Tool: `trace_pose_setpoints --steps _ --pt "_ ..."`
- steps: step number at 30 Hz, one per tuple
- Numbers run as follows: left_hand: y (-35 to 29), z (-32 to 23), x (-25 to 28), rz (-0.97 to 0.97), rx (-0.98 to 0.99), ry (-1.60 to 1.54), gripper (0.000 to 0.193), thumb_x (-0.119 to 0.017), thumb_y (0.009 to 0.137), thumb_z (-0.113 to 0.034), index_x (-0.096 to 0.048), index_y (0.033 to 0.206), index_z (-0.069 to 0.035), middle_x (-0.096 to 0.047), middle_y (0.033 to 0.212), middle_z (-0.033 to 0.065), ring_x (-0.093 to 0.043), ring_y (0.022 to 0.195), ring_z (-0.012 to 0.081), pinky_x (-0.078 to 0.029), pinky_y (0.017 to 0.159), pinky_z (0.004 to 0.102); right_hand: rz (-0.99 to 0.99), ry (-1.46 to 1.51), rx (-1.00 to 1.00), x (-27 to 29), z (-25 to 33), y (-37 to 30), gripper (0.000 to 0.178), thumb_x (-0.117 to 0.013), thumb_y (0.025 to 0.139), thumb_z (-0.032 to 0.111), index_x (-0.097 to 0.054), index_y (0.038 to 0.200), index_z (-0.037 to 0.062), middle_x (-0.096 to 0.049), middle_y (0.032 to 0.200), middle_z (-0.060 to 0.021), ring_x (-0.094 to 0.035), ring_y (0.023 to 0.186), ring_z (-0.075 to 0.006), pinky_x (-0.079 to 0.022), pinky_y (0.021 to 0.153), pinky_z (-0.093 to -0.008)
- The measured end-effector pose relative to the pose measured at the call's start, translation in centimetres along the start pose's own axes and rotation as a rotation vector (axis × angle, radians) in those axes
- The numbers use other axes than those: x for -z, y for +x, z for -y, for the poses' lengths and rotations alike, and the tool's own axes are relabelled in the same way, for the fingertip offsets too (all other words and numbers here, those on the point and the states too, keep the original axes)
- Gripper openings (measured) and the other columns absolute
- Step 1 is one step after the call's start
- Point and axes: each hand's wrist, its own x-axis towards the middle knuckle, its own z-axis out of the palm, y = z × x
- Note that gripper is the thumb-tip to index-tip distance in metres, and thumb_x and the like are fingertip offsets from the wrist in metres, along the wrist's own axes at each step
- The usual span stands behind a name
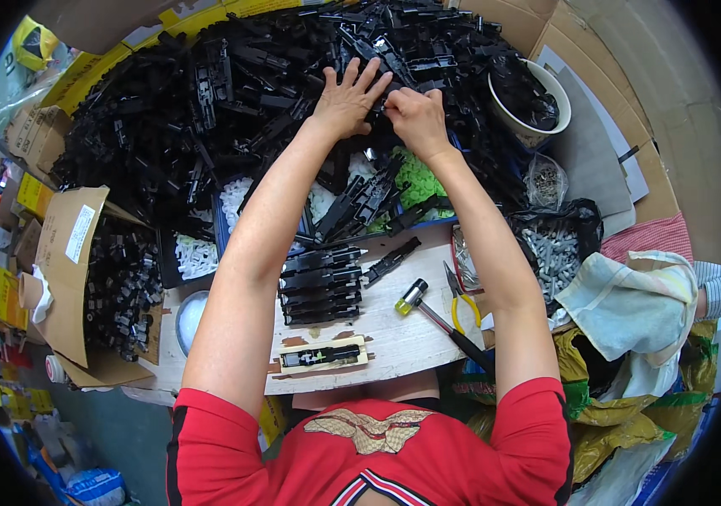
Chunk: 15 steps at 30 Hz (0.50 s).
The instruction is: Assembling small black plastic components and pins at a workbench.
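Both my arms reach far forward over a large heap of black plastic parts (251, 63). My left hand (345, 103) is open, its fingers spread over the heap. Close to its right, my right hand (418, 116) is closed with the fingers curled in; what it grips, if anything, is hidden. Between my forearms, a stack of long black assemblies (320, 287) lies side by side on the white worktable (411, 367). One separate black piece (392, 261) lies slantwise to their right. Nearer me, a cream-coloured holder (360, 344) bears another black assembly (318, 356).
Right of the stack lie a hammer (412, 297) and yellow-handled pliers (464, 305). Bins hold green pieces (418, 181) and white pieces (197, 256). A white bowl (564, 110), a bag of grey parts (550, 253) and a cardboard box (64, 261) flank the table.
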Motion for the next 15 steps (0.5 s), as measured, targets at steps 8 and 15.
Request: trace_pose_setpoints --steps 8,15 --pt "-0.4 -0.1 -0.4 -0.016 -0.034 -0.003 0.103 -0.079 0.053 -0.031 -0.023 0.139 -0.022 -0.016 0.145 0.0072 -0.02 0.13 0.031 -0.027 0.092 0.0583 0.116 -0.193 0.137 -2.1 0.5 -1.8 0.012 -0.061 0.064 0.009 -0.061 0.075 0.0129 -0.056 0.083 -0.0009 -0.05 0.087 -0.0202 -0.033 0.072 -0.0404" --pt "-0.6 0.0 0.2 0.036 -0.046 0.017 0.104 -0.079 0.054 -0.032 -0.022 0.14 -0.021 -0.015 0.146 0.0076 -0.02 0.131 0.032 -0.026 0.094 0.0593 0.212 -0.115 0.085 0.1 1.5 -0.9 0.019 -0.065 0.066 0.013 -0.064 0.085 0.0142 -0.057 0.09 -0.0011 -0.05 0.093 -0.0206 -0.033 0.076 -0.0411"
